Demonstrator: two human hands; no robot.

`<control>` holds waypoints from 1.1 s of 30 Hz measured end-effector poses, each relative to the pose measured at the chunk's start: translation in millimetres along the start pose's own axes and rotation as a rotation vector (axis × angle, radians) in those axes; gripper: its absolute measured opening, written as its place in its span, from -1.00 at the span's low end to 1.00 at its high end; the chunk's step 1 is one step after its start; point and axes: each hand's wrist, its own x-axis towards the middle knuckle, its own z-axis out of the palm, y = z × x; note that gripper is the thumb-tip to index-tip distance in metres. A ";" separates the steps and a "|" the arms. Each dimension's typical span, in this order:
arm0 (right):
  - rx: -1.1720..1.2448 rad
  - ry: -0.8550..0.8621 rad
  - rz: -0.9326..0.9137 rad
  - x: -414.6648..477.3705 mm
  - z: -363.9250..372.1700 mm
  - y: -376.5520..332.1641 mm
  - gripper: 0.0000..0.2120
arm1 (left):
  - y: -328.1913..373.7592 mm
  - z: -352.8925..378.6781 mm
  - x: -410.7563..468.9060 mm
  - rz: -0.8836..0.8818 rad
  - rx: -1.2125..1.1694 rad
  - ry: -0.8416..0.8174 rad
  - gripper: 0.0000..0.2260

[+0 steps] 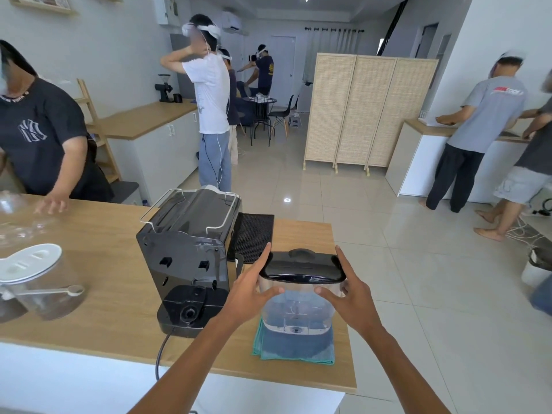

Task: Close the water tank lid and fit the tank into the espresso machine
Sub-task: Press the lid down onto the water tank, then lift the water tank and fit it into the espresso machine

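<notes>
A clear water tank [297, 312] with water in it stands on a folded blue cloth [294, 345] near the counter's right end. Its black lid [301, 265] lies down flat on top. My left hand [254, 286] grips the tank's left side just under the lid, thumb in front. My right hand [349, 289] grips the right side the same way. The black espresso machine [189, 255] stands just left of the tank, its back toward me, with the empty tank bay and round socket [189, 312] at its base.
A black rubber mat [255, 234] lies behind the tank. A clear canister with a white lid and a scoop [38, 282] stands at the left. The power cord [161, 351] hangs over the front edge. A person leans on the counter's far left; the counter ends right of the cloth.
</notes>
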 end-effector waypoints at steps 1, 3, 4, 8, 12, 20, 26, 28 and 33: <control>-0.004 0.006 -0.004 -0.8 -1.6 -3.5 -0.04 | -1.5 -2.1 -1.4 -0.007 -0.008 -0.002 -0.07; -0.002 0.017 -0.012 -2.9 -5.6 -12.5 -0.04 | 3.4 -8.7 -6.6 -0.019 -0.007 0.014 -0.05; -0.001 0.020 -0.018 -4.3 -7.3 -18.1 -0.04 | 8.2 -13.3 -10.4 -0.015 -0.002 0.037 -0.04; 0.015 0.030 -0.059 -11.5 -11.4 -42.8 -0.05 | 20.6 -33.3 -26.5 0.028 -0.021 0.103 0.01; 0.039 0.044 -0.057 -20.8 -5.3 -74.4 -0.05 | 22.0 -60.8 -41.5 0.056 -0.072 0.138 0.00; 0.092 0.038 -0.089 -33.0 32.2 -129.9 -0.04 | 24.3 -122.2 -80.7 0.088 -0.096 0.233 -0.03; 0.232 0.048 -0.078 -40.7 81.2 -167.3 -0.08 | -1.0 -166.5 -96.1 0.059 -0.154 0.235 -0.03; 0.238 0.047 -0.073 -41.2 97.5 -175.4 -0.10 | -13.5 -175.4 -97.4 0.064 -0.135 0.230 -0.04; 0.210 0.078 -0.045 -36.5 136.6 -188.6 -0.08 | -44.6 -196.1 -94.2 0.058 -0.147 0.250 -0.08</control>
